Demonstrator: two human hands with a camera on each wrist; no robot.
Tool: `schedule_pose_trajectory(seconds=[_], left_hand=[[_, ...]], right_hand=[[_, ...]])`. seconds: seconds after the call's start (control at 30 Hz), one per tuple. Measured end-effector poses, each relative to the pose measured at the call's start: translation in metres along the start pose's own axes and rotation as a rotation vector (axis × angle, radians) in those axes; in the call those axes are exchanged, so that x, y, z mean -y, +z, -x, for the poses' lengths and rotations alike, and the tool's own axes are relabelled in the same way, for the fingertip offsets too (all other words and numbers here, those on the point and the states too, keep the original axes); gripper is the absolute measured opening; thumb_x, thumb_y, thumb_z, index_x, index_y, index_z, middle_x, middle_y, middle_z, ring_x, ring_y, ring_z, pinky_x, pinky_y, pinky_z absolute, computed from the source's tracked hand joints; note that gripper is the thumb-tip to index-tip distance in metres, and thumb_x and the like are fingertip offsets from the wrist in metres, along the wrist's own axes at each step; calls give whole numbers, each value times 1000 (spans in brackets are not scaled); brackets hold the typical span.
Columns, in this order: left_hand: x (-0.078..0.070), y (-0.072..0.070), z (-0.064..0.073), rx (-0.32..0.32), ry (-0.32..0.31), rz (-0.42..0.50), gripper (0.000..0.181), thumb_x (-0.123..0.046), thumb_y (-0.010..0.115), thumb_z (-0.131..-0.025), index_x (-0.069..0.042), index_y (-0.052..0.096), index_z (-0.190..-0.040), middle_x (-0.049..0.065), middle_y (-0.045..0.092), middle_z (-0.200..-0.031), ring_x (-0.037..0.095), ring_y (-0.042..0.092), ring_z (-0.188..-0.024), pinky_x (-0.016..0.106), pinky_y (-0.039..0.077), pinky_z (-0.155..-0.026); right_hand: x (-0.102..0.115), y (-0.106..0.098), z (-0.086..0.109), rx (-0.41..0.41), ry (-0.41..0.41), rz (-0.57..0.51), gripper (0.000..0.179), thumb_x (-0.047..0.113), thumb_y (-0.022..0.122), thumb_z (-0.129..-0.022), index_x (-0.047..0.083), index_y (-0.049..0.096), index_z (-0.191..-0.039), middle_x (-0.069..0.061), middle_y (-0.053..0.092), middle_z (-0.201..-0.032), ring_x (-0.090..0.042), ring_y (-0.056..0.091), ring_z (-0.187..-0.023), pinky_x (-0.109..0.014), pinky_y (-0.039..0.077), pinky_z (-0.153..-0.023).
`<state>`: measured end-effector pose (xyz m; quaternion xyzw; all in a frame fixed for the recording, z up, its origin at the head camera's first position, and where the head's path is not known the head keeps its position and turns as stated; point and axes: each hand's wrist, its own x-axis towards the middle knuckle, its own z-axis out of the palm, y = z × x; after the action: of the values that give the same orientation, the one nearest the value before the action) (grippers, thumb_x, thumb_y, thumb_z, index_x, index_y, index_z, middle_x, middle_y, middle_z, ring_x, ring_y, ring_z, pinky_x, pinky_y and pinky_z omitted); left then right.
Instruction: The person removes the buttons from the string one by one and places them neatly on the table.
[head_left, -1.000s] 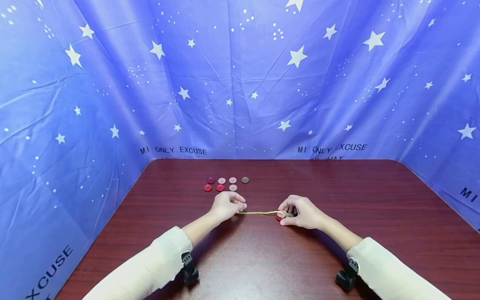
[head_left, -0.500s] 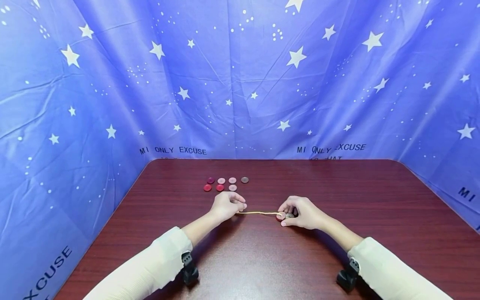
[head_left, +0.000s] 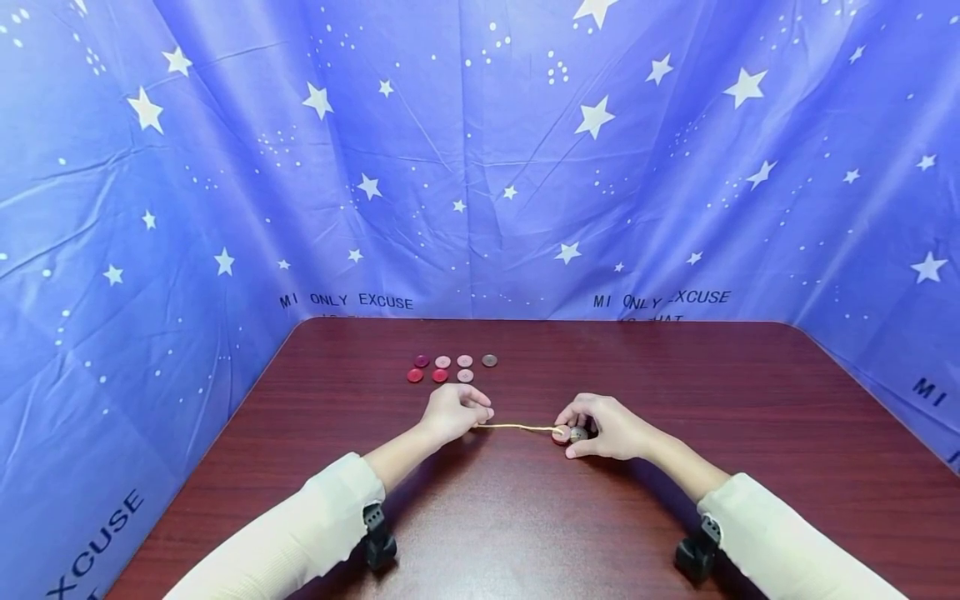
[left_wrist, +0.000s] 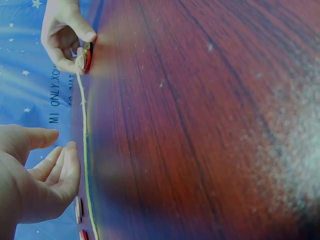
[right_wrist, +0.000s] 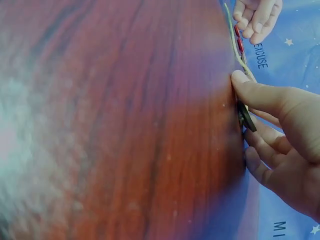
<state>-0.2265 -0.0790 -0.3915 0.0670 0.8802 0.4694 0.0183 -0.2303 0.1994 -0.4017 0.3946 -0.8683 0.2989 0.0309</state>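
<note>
My left grip (head_left: pixel 453 412) lies loose beside the yellow string (left_wrist: pixel 86 155); my right grip (head_left: pixel 609 427) stands parted around buttons (head_left: pixel 564 436) on the desk (head_left: pixel 510 517).

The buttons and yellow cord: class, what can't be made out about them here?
Head view: holes in the far buttons, too small to count.
Head view: left part of the yellow cord, hidden by the left hand.
Left wrist view: the cord's continuation, cut off by the bottom edge.
Right wrist view: the nearer pink button, hidden behind the right hand.
</note>
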Motion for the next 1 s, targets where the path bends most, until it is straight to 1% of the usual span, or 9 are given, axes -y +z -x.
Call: schedule_pose_trajectory(seconds=[0.23, 0.43, 0.6, 0.73, 0.87, 1.0], left_hand=[[0, 0, 0, 2, -5, 12, 8, -10, 73, -80, -4, 73, -86, 10, 76, -79, 9, 66, -61, 17, 48, -60], [0, 0, 1, -2, -9, 8, 7, -10, 73, -80, -5, 73, -85, 10, 76, -79, 5, 63, -59, 16, 46, -59], [1, -1, 2, 3, -6, 7, 8, -11, 73, -80, -5, 73, -86, 10, 76, -80, 7, 65, -60, 17, 48, -60], [2, -1, 2, 3, -8, 4, 9, -11, 73, -80, -5, 73, -86, 9, 76, -80, 6, 65, -60, 18, 50, -61], [3, -1, 2, -3, -13, -1, 8, -12, 73, -80, -6, 73, -86, 9, 76, -80, 5, 64, -59, 18, 50, -62], [1, 0, 2, -4, -11, 9, 9, -11, 74, -80, -5, 73, -86, 9, 76, -80, 8, 66, -61, 18, 50, -61]], right_hand=[[3, -3, -1, 39, -25, 35, 25, 14, 82, -73, 13, 69, -95, -2, 59, -80, -10, 54, -68, -18, 46, -61], [5, -3, -1, 57, -4, 41, 24, 9, 80, -75, 11, 69, -96, -2, 60, -82, -9, 55, -68, -18, 48, -60], [5, -1, -1, 23, -21, 31, 28, 14, 83, -71, 10, 69, -95, -2, 61, -79, -8, 54, -65, -19, 48, -58], [6, 3, -1, -23, -45, 45, 30, 18, 85, -69, 8, 69, -91, -1, 60, -74, -6, 51, -61, -17, 44, -55], [8, 7, -2, -65, -50, 63, 25, 16, 84, -69, 9, 68, -86, -2, 59, -71, -6, 50, -58, -14, 42, -54], [9, 8, -3, -69, -23, 58, 20, 13, 83, -70, 10, 67, -82, -1, 61, -70, -6, 50, -58, -14, 41, -53]])
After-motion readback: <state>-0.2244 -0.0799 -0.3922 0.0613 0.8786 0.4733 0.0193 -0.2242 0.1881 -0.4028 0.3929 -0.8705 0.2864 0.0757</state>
